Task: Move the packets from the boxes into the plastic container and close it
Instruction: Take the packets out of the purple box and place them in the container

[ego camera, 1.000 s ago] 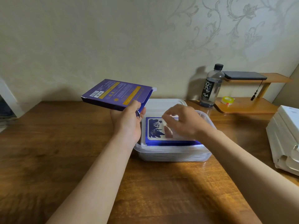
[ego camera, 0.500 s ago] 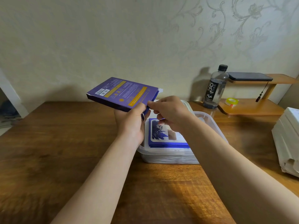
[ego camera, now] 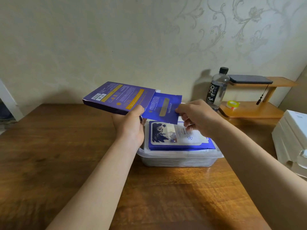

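1. Head view: the left hand point(ego camera: 131, 128) grasped the purple box point(ego camera: 119, 97), held above the table point(ego camera: 49, 155).
2. The right hand point(ego camera: 197, 117) pinched a blue packet point(ego camera: 162, 107), seemingly partway out of the box's right end.
3. Just below, the open plastic container point(ego camera: 179, 161) held stacked packets point(ego camera: 174, 136).

Water bottle point(ego camera: 216, 90), phone point(ego camera: 249, 79) on wooden shelf point(ego camera: 252, 112), yellow tape roll point(ego camera: 233, 104)

The left forearm point(ego camera: 99, 176) and right forearm point(ego camera: 249, 155) are bare as far as the view reaches, slim and smooth. The left hand point(ego camera: 131, 128) and right hand point(ego camera: 199, 118) are bare too, with slender fingers; the nails are too blurred to tell.
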Motion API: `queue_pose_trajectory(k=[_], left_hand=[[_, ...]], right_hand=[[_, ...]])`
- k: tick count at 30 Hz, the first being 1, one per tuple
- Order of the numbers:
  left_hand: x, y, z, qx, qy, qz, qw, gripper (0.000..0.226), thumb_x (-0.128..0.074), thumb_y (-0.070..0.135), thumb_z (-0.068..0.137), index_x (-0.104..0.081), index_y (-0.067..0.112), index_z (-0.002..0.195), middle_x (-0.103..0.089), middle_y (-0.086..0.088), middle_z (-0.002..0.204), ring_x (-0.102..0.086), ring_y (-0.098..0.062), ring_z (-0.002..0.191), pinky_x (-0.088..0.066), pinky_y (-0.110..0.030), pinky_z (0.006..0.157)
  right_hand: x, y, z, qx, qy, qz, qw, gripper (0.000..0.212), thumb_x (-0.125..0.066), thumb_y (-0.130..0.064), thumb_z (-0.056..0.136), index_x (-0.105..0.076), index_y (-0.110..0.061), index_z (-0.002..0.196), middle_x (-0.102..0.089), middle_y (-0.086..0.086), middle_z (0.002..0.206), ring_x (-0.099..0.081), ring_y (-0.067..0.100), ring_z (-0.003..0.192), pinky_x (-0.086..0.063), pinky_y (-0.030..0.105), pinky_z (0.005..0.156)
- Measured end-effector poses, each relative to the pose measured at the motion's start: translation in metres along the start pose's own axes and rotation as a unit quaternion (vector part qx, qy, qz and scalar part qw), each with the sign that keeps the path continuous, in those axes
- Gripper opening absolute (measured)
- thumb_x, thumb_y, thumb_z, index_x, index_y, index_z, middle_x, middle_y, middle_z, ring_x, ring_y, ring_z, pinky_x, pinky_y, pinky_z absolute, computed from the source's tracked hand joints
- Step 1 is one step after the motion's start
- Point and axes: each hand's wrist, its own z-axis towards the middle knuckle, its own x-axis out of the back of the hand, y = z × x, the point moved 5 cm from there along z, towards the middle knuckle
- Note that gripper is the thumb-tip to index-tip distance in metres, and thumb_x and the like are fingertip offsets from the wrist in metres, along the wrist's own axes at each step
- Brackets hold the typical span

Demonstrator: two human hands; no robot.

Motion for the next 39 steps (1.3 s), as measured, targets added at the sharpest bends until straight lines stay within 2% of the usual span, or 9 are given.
queue_pose_trajectory(k=[4, 8, 11, 14, 19, 23, 28, 32, 39], left_hand=[[0.000, -0.001, 0.000, -0.002, 0.002, 0.011, 1.000, 0.041, -0.068, -0.012, 0.084, -0.060, 0.005, 0.120, -0.072, -0.007, 0.104, -0.076, -0.015, 0.085, -0.058, -0.026, 0.065], [-0.001, 0.001, -0.003, -0.007, 0.004, 0.018, 1.000, 0.039, -0.067, -0.013, 0.084, -0.060, 0.005, 0.118, -0.072, -0.007, 0.100, -0.075, -0.016, 0.083, -0.058, -0.027, 0.064], [-0.003, 0.001, -0.005, -0.007, -0.007, 0.015, 1.000, 0.032, -0.065, -0.013, 0.086, -0.062, 0.009, 0.108, -0.072, -0.007, 0.095, -0.076, -0.016, 0.075, -0.058, -0.028, 0.057], [-0.002, 0.000, -0.005, 0.007, -0.001, 0.002, 1.000, 0.037, -0.067, -0.011, 0.086, -0.060, 0.003, 0.120, -0.073, -0.015, 0.105, -0.076, -0.022, 0.077, -0.058, -0.030, 0.054], [0.001, -0.003, 0.002, 0.026, 0.011, -0.002, 1.000, 0.045, -0.068, -0.010, 0.085, -0.057, -0.004, 0.128, -0.070, -0.015, 0.106, -0.075, -0.017, 0.075, -0.056, -0.028, 0.054], [0.000, -0.002, 0.001, 0.027, 0.000, -0.012, 1.000, 0.043, -0.067, -0.009, 0.085, -0.057, -0.002, 0.126, -0.070, -0.013, 0.109, -0.074, -0.023, 0.091, -0.059, -0.031, 0.063], [0.001, -0.002, -0.001, 0.048, 0.022, -0.032, 0.998, 0.053, -0.071, -0.006, 0.083, -0.055, -0.001, 0.132, -0.063, -0.011, 0.118, -0.064, -0.026, 0.109, -0.059, -0.027, 0.067], [0.002, -0.002, -0.003, 0.060, 0.035, -0.041, 0.997, 0.047, -0.071, -0.005, 0.084, -0.054, 0.001, 0.128, -0.065, -0.012, 0.112, -0.070, -0.027, 0.098, -0.058, -0.027, 0.057], [0.000, 0.001, -0.007, 0.040, 0.048, -0.064, 0.996, 0.033, -0.069, -0.007, 0.084, -0.056, 0.008, 0.110, -0.060, -0.005, 0.111, -0.060, -0.022, 0.104, -0.061, -0.030, 0.074]], right_hand=[[0.017, -0.010, -0.006, 0.112, 0.095, -0.191, 0.971, 0.017, -0.055, -0.014, 0.091, -0.062, -0.008, 0.105, -0.065, 0.003, 0.084, -0.061, 0.018, 0.069, -0.055, 0.037, 0.067], [-0.001, -0.014, -0.015, 0.326, 0.115, -0.457, 0.819, 0.070, -0.068, -0.014, 0.086, -0.038, -0.023, 0.148, -0.049, 0.014, 0.136, -0.051, 0.032, 0.122, -0.052, 0.048, 0.092], [-0.026, -0.007, -0.013, 0.417, 0.095, -0.550, 0.717, 0.075, -0.075, -0.029, 0.085, -0.040, -0.027, 0.151, -0.043, 0.020, 0.149, -0.045, 0.040, 0.133, -0.047, 0.053, 0.098], [-0.040, -0.007, -0.012, 0.496, 0.099, -0.516, 0.692, 0.049, -0.067, -0.026, 0.091, -0.058, -0.025, 0.140, -0.057, 0.017, 0.139, -0.055, 0.039, 0.125, -0.046, 0.050, 0.098], [-0.018, -0.017, -0.018, 0.539, 0.092, -0.380, 0.746, 0.032, -0.051, -0.024, 0.098, -0.073, -0.011, 0.117, -0.072, 0.009, 0.109, -0.067, 0.033, 0.096, -0.054, 0.045, 0.083], [0.023, -0.018, -0.021, 0.512, 0.155, -0.307, 0.787, 0.026, -0.053, -0.019, 0.098, -0.071, -0.008, 0.112, -0.071, 0.008, 0.095, -0.064, 0.028, 0.082, -0.053, 0.041, 0.073], [0.062, -0.024, -0.024, 0.419, 0.224, -0.177, 0.862, 0.020, -0.049, -0.020, 0.099, -0.068, -0.020, 0.102, -0.060, -0.017, 0.078, -0.050, 0.005, 0.068, -0.038, 0.013, 0.057], [0.063, -0.017, -0.011, 0.281, 0.198, -0.141, 0.928, 0.025, -0.049, -0.017, 0.101, -0.060, -0.016, 0.078, -0.056, -0.005, 0.067, -0.052, 0.014, 0.063, -0.039, 0.022, 0.053], [0.032, 0.018, -0.001, 0.054, 0.072, -0.166, 0.982, 0.022, -0.051, -0.024, 0.103, -0.069, -0.013, 0.099, -0.071, 0.010, 0.090, -0.069, 0.029, 0.085, -0.061, 0.045, 0.078]])
